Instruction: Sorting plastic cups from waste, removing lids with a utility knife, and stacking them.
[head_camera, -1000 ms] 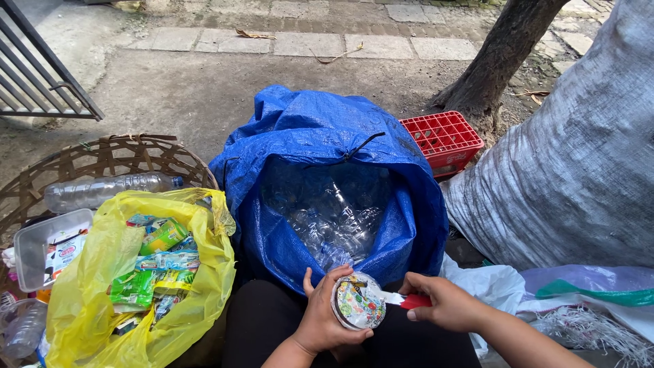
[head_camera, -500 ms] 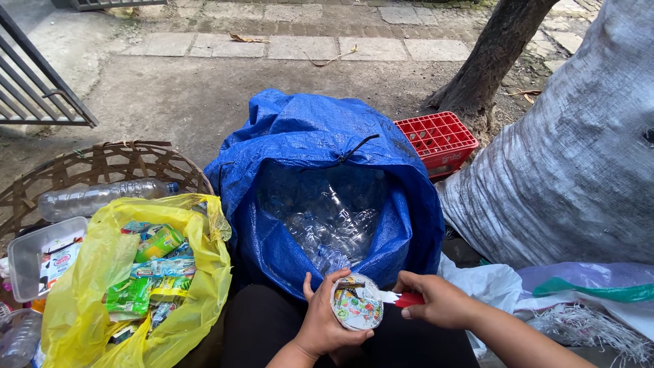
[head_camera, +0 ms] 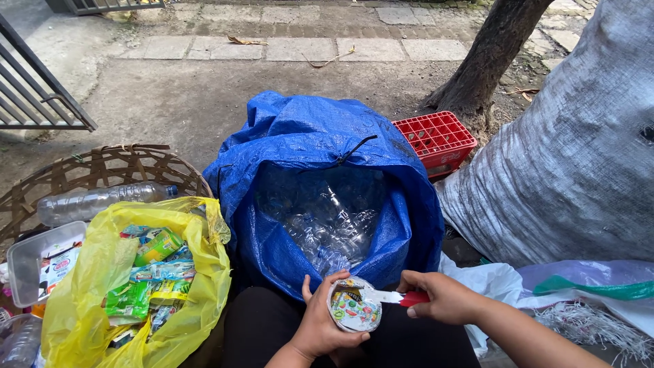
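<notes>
Sorting so far: three heaps show, each with its own kind of waste, and one cup is in the hands.
Far left: a woven basket [head_camera: 41, 184] at the left edge holds a clear plastic bottle [head_camera: 102, 200] lying on its side and a clear plastic tray [head_camera: 27, 262].
Lower left: a yellow plastic bag [head_camera: 88, 327] stands open and is partly filled with green and coloured wrappers [head_camera: 153, 279]; it has room for more.
Centre: a blue sack [head_camera: 313, 136] gapes open just above the hands, with a heap of clear, label-free plastic cups and bottles [head_camera: 327, 225] inside; judging by that heap, a good share of the stripping is already done.
Left hand: the left hand [head_camera: 325, 327], at the lower centre of the frame, is wrapped around a small plastic cup [head_camera: 354, 308] whose printed foil lid faces the camera and is not yet off.
Right hand: the right hand [head_camera: 443, 298] is clenched on the red handle of a small knife [head_camera: 398, 297], whose blade touches the cup's rim under the lid.
Step in hand: I judge the lid is only partly cut free.
Right side: a red crate [head_camera: 436, 140] sits by a tree trunk [head_camera: 490, 61]; a large grey sack [head_camera: 572, 163] fills the right of the frame.
</notes>
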